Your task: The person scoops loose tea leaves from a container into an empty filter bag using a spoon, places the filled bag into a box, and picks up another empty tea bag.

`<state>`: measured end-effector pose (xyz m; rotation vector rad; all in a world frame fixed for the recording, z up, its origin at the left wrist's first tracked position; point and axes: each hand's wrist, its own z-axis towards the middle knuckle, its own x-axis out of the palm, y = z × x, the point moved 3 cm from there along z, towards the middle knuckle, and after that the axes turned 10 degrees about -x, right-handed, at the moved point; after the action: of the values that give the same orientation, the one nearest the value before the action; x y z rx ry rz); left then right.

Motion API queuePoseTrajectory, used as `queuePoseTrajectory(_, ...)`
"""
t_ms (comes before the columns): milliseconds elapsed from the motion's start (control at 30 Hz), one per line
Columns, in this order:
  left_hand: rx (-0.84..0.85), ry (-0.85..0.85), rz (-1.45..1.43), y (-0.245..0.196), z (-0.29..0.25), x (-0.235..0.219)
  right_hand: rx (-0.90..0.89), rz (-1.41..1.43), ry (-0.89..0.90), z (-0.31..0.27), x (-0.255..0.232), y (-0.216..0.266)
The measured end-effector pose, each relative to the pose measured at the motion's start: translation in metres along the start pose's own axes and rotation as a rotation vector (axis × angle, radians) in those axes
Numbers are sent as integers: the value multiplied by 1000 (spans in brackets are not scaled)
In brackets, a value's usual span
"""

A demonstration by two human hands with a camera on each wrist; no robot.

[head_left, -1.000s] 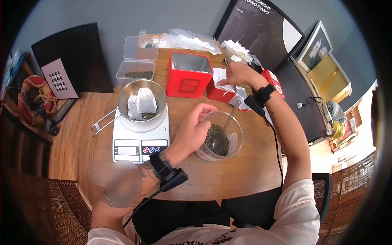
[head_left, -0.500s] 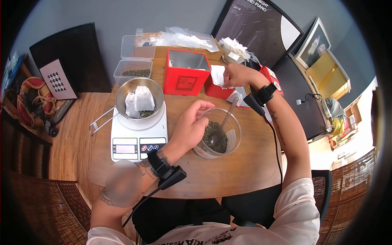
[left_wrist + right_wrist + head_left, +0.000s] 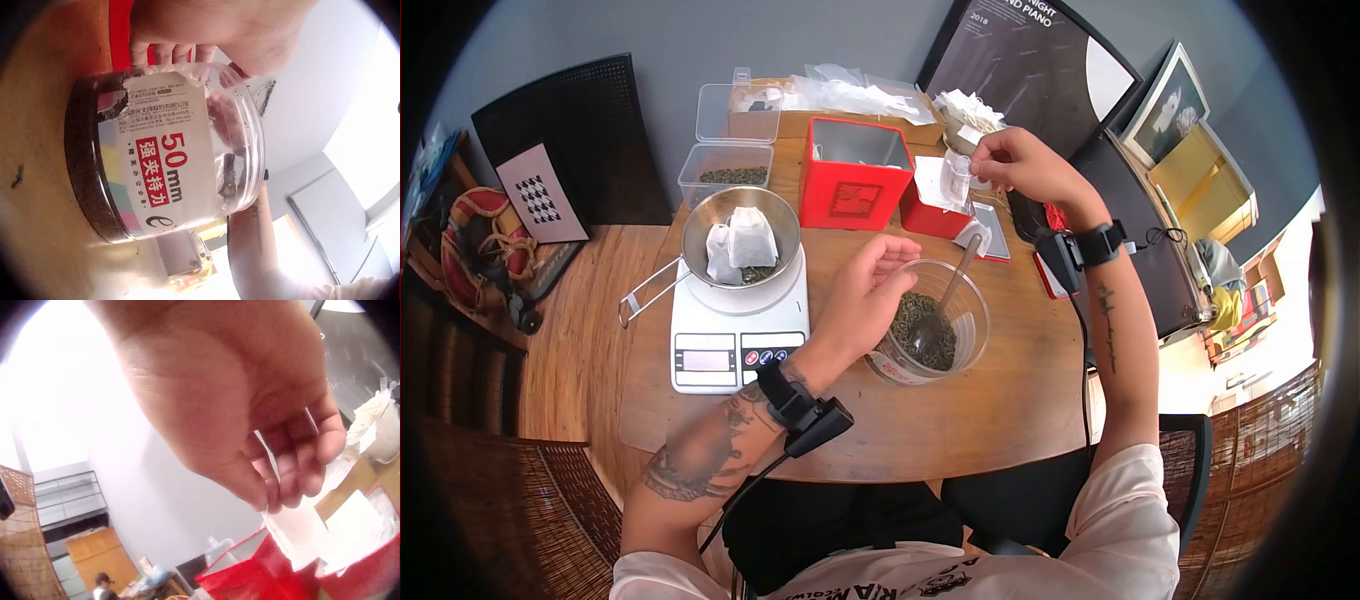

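My right hand (image 3: pixel 1032 172) is raised over the small red box (image 3: pixel 935 215) and pinches a thin white tea bag (image 3: pixel 954 180) between thumb and fingertips. In the right wrist view the bag hangs below the fingertips, close over other white bags. My left hand (image 3: pixel 862 295) rests beside the clear plastic tub (image 3: pixel 169 156), its fingers loosely bent and its thumb at the rim. Dried tea leaves (image 3: pixel 910 318) fill the tub's lower part, and a metal spoon (image 3: pixel 960 278) leans in it. Part of the left hand is behind the tub in the left wrist view.
A metal pan (image 3: pixel 700 215) holding filled tea bags (image 3: pixel 752 238) sits on a white scale (image 3: pixel 740 330). Behind are a larger red box (image 3: pixel 840 190), an open clear container (image 3: pixel 690 170) of leaves, and a bowl of white bags (image 3: pixel 972 118).
My right hand has drawn the tea bag up and to the right from the small red box. The left hand has stayed by the tub, with its fingers slightly straighter.
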<state>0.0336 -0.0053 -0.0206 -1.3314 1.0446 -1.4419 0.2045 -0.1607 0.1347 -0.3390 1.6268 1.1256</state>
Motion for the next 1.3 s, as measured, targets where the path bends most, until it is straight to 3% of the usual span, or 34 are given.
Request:
queuePoseTrajectory(300, 76, -41, -82, -12, 1, -1, -211, 516, 2, -47, 26, 52)
queuePoseTrajectory(367, 177, -17, -241, -21, -4, 4, -180, 558, -4, -54, 42, 53)
queuePoseTrajectory(400, 173, -15, -235, -25, -5, 5, -122, 492, -3, -56, 48, 50)
queuePoseTrajectory(467, 336, -91, -181, -35, -9, 5, -131, 544, -16, -59, 62, 47)
queuePoseTrajectory(767, 240, -125, -43, -32, -8, -3, -123, 592, -106, -67, 70, 48)
queuePoseTrajectory(833, 232, -137, -34, -32, -8, -4, -213, 329, -242, -70, 67, 51)
queuePoseTrajectory(867, 234, -137, -15, -32, -8, -4, -215, 341, -247, -72, 67, 53)
queuePoseTrajectory(933, 224, -145, 16, -30, -7, -5, -321, 219, -480, -82, 57, 65)
queuePoseTrajectory(967, 227, -141, 14, -28, -7, -3, -377, 203, -489, -92, 51, 76)
queuePoseTrajectory(1033, 219, -178, 29, -24, -10, -4, -634, 369, -597, -117, 35, 96)
queuePoseTrajectory(1067, 229, -159, 82, -25, -10, -4, -938, 352, -558, -131, 25, 94)
queuePoseTrajectory(1167, 240, -161, 144, -29, -12, -5, -963, 418, -505, -133, 45, 90)
queuePoseTrajectory(1233, 262, -152, 131, -29, -11, -1, -944, 416, -474, -218, 20, 14)
queuePoseTrajectory(1300, 244, -126, 107, -26, -11, -1, -910, 393, -452, -250, 17, 3)
